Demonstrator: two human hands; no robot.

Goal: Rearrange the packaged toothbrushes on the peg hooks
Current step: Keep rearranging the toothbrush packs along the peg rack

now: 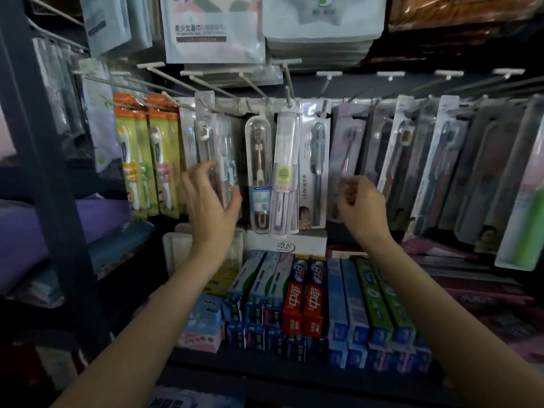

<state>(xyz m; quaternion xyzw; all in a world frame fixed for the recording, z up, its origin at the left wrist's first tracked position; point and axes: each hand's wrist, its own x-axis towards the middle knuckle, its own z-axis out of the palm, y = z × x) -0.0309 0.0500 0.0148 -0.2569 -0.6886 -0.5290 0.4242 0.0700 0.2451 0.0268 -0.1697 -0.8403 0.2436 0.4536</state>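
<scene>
Cardboard toothpaste boxes [309,301]: nearest, lower centre of the frame, standing in a packed row on the shelf under the hooks.
Left hand [213,198]: centre left, fingers spread around the lower half of a clear toothbrush pack [210,148]; it looks like a light grasp, though blur hides how firm.
Right hand [360,206]: centre right, fingers loosely curled just in front of a pink toothbrush pack [347,154]; I cannot tell whether it pinches the pack or holds nothing.
Task packs: hanging side by side across the middle of the frame, from the orange-topped packs [147,154] at left to grey packs [441,166] at right.
Peg hooks [217,86]: furthest, white wires above the packs, several bare towards the upper right.
Risk, as I judge it: pulling the clear pack downward rather than along its wire could tear the hang hole or drag neighbours off; a dropped pack would land among the boxes and topple them.
Cause: crowded packs, overlapping edges, dim light.
</scene>
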